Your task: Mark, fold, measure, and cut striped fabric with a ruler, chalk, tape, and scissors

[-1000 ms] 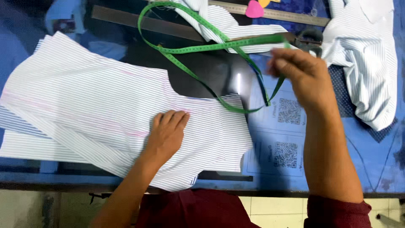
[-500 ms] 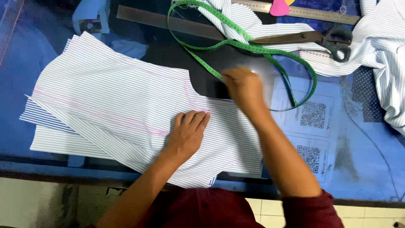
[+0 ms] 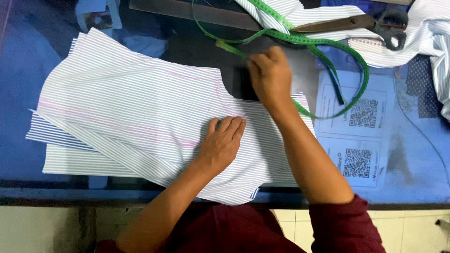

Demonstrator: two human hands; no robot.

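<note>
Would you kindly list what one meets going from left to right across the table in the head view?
Striped fabric pieces → left hand pressing flat on them → right hand at the green measuring tape → printed code sheets → scissors handles at the far right.

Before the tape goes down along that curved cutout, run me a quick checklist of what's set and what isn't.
1. Fabric pinned: left hand lies flat on the striped fabric piece. Ok.
2. Tape in hand: right hand is on the green measuring tape near one end; the grip itself is hidden. Cannot tell.
3. Tape free to pull: it loops across the table and over itself. Not ok.
4. Curved cutout edge uncovered: visible beside the right hand. Ok.
5. Scissors out of the way: lying at the far edge, partly on other striped cloth. Ok.
</note>
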